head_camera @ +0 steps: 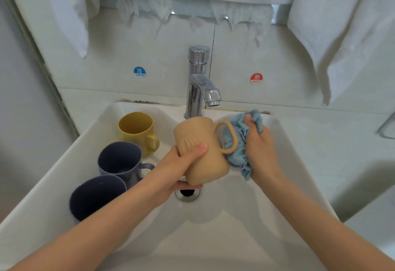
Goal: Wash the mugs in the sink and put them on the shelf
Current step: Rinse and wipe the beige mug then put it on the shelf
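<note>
Standing at the left of the sink [213, 238], a near dark mug [94, 196], a farther dark mug [119, 159] and a yellow mug [136, 129] are judged not yet washed. Over the drain [187, 193] a beige mug [203, 157] is gripped by the left hand [179, 170], fingers curled round its body, and is wiped with a blue cloth [241, 144] bunched in the curled fingers of the right hand [260, 149]. No shelf is seen, so most of the task is judged left.
</note>
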Demonstrator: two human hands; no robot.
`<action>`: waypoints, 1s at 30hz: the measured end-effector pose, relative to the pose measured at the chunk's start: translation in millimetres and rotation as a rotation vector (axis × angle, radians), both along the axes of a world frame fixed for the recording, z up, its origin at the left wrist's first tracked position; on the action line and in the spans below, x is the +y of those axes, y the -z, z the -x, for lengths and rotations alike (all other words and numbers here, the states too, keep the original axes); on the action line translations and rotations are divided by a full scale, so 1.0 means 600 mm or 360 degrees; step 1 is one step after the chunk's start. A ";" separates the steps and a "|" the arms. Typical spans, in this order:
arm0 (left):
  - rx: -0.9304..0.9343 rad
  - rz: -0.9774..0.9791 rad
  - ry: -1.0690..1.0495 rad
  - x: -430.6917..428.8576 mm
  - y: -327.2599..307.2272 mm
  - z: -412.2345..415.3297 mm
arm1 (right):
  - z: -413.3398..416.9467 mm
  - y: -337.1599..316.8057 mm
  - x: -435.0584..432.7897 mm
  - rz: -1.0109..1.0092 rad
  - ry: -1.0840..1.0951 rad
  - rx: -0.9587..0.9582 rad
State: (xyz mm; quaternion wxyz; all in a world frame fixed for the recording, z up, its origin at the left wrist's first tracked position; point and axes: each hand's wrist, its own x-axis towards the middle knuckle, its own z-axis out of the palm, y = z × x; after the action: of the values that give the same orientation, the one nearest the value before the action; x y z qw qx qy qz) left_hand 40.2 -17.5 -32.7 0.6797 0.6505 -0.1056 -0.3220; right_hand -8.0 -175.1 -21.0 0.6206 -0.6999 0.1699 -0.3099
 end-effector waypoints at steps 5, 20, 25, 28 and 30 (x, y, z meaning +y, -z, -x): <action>0.0072 0.0083 -0.0164 0.004 -0.001 -0.008 | 0.011 -0.002 0.011 -0.0087 -0.0175 -0.0019; 0.0003 0.0140 -0.0236 0.007 0.001 -0.005 | 0.017 0.041 0.074 -0.0359 -0.0522 0.0227; -0.0361 -0.0202 -0.0386 -0.002 0.004 -0.007 | 0.012 0.047 0.073 -0.1539 -0.0611 0.0485; -0.0543 -0.0307 -0.0421 -0.004 0.009 -0.014 | 0.022 0.037 0.076 -0.1900 -0.0821 0.0663; -0.0617 -0.0331 -0.0413 -0.004 0.012 -0.015 | 0.024 0.031 0.076 -0.1987 -0.0860 0.0729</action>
State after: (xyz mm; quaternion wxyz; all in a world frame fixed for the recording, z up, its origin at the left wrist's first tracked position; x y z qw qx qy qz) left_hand 49.3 -19.8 -39.9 0.6118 0.7746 -0.1157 -0.1105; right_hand -22.7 -129.3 -39.6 0.9090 -0.2794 0.2622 0.1641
